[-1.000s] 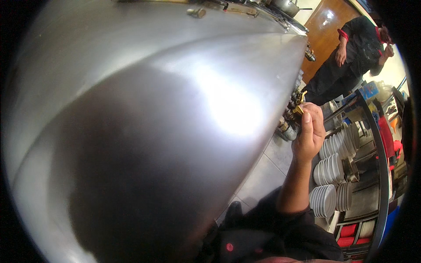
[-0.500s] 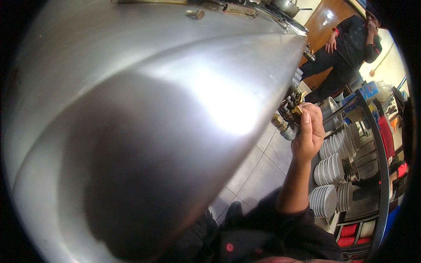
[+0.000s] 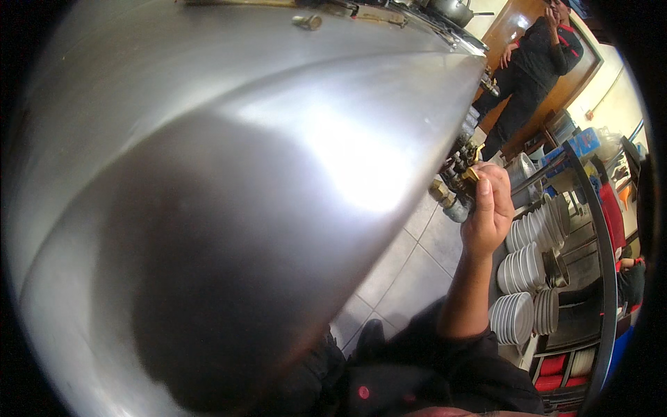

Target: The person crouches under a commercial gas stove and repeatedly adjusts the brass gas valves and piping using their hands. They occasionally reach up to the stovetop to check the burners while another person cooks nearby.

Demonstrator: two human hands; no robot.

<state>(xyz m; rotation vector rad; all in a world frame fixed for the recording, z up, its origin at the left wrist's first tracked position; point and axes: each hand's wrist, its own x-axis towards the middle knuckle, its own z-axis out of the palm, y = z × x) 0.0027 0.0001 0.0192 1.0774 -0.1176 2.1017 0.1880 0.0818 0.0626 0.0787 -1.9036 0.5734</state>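
My right hand is closed, thumb against fingers, on the small yellow handle of a valve. That valve belongs to a cluster of grimy metal fittings below the edge of a wide, shiny metal surface. A second yellow handle shows just beyond the one I grip. The shiny surface fills the left and middle of the head view, with a bright glare on it. My left hand is not in view.
Behind my hand, stacks of white plates stand on a metal-framed shelf. A person stands at the far right by a wooden door. At the far edge are a pot and a loose metal fitting.
The far person has shifted left and up in the picture. Another dark-sleeved person shows more at the right edge. My right hand stays on the valve handle.
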